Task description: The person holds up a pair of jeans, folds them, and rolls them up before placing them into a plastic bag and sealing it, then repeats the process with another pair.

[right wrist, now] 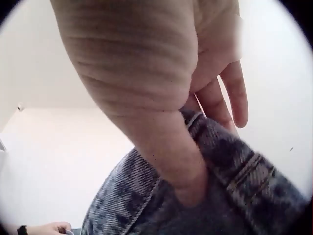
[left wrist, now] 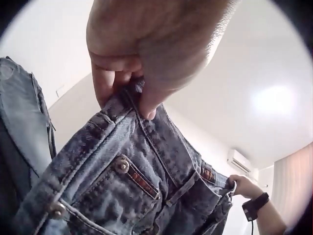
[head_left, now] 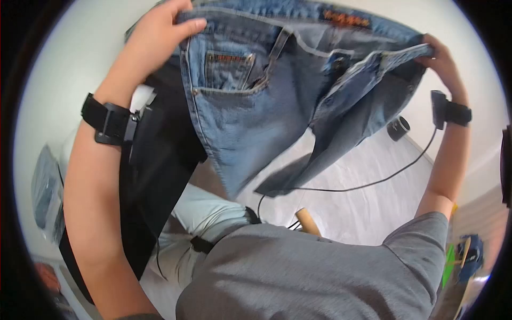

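Observation:
A pair of blue jeans (head_left: 240, 122) hangs spread between my two raised hands, waistband up and fly open. My left hand (head_left: 157, 34) pinches one side of the waistband; in the left wrist view, the left hand's thumb (left wrist: 150, 105) lies over the denim above a small riveted pocket (left wrist: 129, 183). At the opposite side, my right hand (head_left: 445, 64) grips the waistband. The right wrist view shows the right thumb (right wrist: 188, 181) inside the waistband (right wrist: 244, 171) and fingers on the outer side. Both legs dangle below, one partly behind the other.
A black board-like surface (head_left: 165, 133) stands beside my left arm, with folded denim in a clear bag (head_left: 47, 192) further left. On the pale floor (head_left: 352, 208) sits a dark cylindrical container (head_left: 398, 128). A black cable (head_left: 368, 186) runs from the right wrist camera below the jeans.

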`<move>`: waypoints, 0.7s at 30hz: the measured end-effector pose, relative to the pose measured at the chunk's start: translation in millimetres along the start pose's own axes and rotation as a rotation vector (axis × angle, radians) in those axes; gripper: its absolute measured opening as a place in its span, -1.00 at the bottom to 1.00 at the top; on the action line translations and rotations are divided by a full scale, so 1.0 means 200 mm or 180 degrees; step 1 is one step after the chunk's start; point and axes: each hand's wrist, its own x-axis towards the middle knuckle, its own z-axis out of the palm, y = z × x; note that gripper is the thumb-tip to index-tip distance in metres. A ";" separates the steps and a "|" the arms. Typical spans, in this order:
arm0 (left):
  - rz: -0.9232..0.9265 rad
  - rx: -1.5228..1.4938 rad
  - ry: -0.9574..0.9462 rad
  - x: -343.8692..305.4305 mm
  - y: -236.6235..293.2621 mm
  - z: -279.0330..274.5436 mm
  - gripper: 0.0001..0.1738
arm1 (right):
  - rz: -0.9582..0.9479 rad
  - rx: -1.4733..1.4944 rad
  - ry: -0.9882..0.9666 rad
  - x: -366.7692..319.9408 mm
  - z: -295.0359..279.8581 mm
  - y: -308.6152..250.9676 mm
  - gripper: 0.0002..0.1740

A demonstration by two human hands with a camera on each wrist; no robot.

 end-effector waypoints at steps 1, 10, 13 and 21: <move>0.0176 0.0138 0.0019 0.04 0.01 0.09 -0.80 | -0.0023 -0.0103 -0.0037 -0.08 0.02 0.04 -0.66; -0.0230 -0.0002 -0.0558 0.38 0.05 0.30 -0.74 | 0.1163 0.0807 -0.1040 -0.31 0.00 0.09 -0.70; -0.0331 -0.0078 -0.0833 0.45 0.01 0.29 -0.75 | 0.1245 0.0947 -0.0974 -0.25 0.01 0.10 -0.61; -0.0376 -0.1136 -0.1530 0.43 0.01 0.14 -0.86 | 0.1480 0.0678 -0.0038 -0.37 0.04 -0.11 -0.63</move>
